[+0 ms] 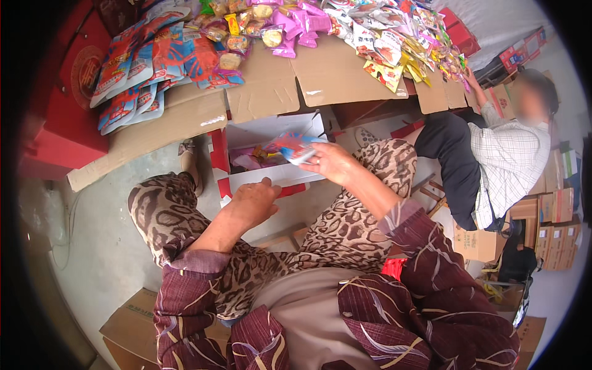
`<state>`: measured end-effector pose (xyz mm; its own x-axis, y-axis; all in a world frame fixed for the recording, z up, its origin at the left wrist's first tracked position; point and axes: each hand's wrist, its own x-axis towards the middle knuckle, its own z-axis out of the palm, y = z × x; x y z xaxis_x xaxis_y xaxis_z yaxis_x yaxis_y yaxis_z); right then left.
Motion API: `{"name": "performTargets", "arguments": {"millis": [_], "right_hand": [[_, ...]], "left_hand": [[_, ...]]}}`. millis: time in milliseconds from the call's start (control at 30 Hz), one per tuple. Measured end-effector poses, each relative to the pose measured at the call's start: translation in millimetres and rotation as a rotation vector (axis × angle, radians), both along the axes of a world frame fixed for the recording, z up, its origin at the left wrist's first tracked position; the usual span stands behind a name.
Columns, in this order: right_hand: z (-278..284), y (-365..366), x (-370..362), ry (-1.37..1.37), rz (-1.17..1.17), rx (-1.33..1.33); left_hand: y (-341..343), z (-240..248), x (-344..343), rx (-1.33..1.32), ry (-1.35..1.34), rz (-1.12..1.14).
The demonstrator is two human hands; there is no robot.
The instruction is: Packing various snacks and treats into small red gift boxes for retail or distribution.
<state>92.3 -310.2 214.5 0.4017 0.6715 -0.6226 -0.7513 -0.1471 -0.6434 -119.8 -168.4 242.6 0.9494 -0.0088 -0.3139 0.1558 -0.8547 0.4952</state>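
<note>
In my right hand [338, 164] is a red and blue snack packet [295, 147], pinched by its near end over the right side of an open box. This red and white gift box [259, 133] stands between my knees, with purple-wrapped snacks [246, 160] and other small packets inside. Just at the box's near wall is my left hand [250, 202], its fingers curled and the thumb raised. What those fingers hold, if anything, is hidden. Several red and blue packets [132, 65] like the held one lie stacked at the far left on cardboard.
Cardboard sheets [262, 86] cover the table edge beyond the box. Small biscuits [271, 37], purple packets [302, 21] and mixed snack bags [385, 49] are heaped there. Red boxes [74, 92] stand at left. A seated person [509, 154] reaches toward the heap at right, near stacked cartons [555, 243].
</note>
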Motion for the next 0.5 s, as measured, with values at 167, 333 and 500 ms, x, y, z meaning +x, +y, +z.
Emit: {"name": "performTargets", "arguments": {"millis": [167,333,500], "right_hand": [[-5.6,6.8,-7.4,0.083,-0.009,0.101],[26.7,-12.4,6.8,-0.067,0.166,0.078],[52.7,-20.7,21.6,-0.216,0.293,0.034]], "left_hand": [[1.8,2.0,1.5,0.010,0.000,0.010],[4.1,0.3,6.0,0.025,-0.092,-0.009],[2.1,12.7,16.8,-0.080,-0.322,-0.006]]}}
